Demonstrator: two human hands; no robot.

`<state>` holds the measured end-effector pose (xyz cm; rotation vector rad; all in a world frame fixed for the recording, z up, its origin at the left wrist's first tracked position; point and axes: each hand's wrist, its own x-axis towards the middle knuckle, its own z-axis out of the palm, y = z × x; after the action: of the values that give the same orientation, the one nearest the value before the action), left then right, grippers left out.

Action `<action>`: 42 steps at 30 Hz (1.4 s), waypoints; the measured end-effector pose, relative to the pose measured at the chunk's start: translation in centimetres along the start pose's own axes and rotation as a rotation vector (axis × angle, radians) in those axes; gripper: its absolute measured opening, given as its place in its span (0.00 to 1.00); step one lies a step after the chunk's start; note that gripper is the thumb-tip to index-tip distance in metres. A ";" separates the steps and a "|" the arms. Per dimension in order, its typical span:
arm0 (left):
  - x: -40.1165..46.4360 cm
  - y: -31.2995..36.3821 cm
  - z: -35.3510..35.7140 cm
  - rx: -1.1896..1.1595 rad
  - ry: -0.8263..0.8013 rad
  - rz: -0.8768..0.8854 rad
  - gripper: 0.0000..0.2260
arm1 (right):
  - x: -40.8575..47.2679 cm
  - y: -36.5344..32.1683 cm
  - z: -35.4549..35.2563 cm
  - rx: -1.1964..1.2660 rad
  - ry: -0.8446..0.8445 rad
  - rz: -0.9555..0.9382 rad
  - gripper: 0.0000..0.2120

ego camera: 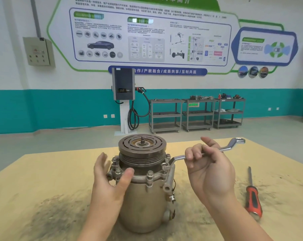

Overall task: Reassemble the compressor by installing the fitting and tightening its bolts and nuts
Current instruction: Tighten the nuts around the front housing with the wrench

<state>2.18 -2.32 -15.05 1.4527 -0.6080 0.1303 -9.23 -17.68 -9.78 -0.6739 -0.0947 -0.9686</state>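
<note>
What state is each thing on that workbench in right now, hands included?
Compressor: upright on the table, pulley end on top.
Pulley: mounted, threaded shaft end bare.
Ring spanner: one end seated on a flange bolt at the compressor's right.
Right hand: fingers curled round the spanner shank.
Left hand: open, blurred, at the compressor's left side.
Screwdriver: lying unused on the table.

- The compressor stands upright near the middle of the tabletop, a dull metal cylinder with a dark grooved pulley on top and a threaded shaft poking up from its centre.
- Bolts and nuts ring its flange.
- An offset ring wrench sits on a right-side bolt, handle reaching toward the far right edge.
</note>
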 end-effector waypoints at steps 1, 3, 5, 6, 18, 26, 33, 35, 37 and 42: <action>0.2 -0.2 -0.4 -0.015 -0.064 -0.011 0.48 | 0.2 -0.1 -0.1 -0.005 -0.015 0.014 0.12; 0.3 -0.5 -0.6 -0.016 -0.111 -0.021 0.50 | 0.5 -0.2 -0.2 -0.008 -0.023 0.065 0.12; 0.2 -0.5 -0.6 -0.003 -0.089 -0.023 0.48 | 0.5 -0.2 -0.2 -0.007 0.001 0.088 0.12; 0.1 -0.4 -0.5 0.005 -0.073 -0.017 0.46 | 0.2 0.0 -0.3 -0.016 0.013 0.055 0.12; -2.4 1.3 1.4 0.298 0.174 0.055 0.58 | -4.8 3.4 -0.1 -0.867 -0.550 -0.967 0.06; -4.0 1.6 2.9 0.127 0.218 0.279 0.17 | -3.9 1.3 0.1 -0.734 -0.513 -0.809 0.09; -2.1 1.2 1.3 -0.168 0.386 0.173 0.07 | -1.5 0.1 0.1 -0.152 0.028 -0.153 0.08; -0.8 0.9 0.0 -0.196 0.368 0.067 0.06 | -1.0 0.1 -0.2 -0.058 0.101 -0.032 0.09; 0.0 0.7 -1.0 -0.212 0.292 -0.001 0.05 | -0.7 0.1 -0.3 -0.012 0.122 0.044 0.10; -0.1 1.4 -1.6 -0.182 0.195 0.050 0.04 | -0.3 -0.3 -0.4 0.010 0.073 0.128 0.10</action>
<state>1.95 -0.52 -13.86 1.2328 -0.4831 0.2469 -9.71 -17.78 -10.11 -0.6274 0.0085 -0.8686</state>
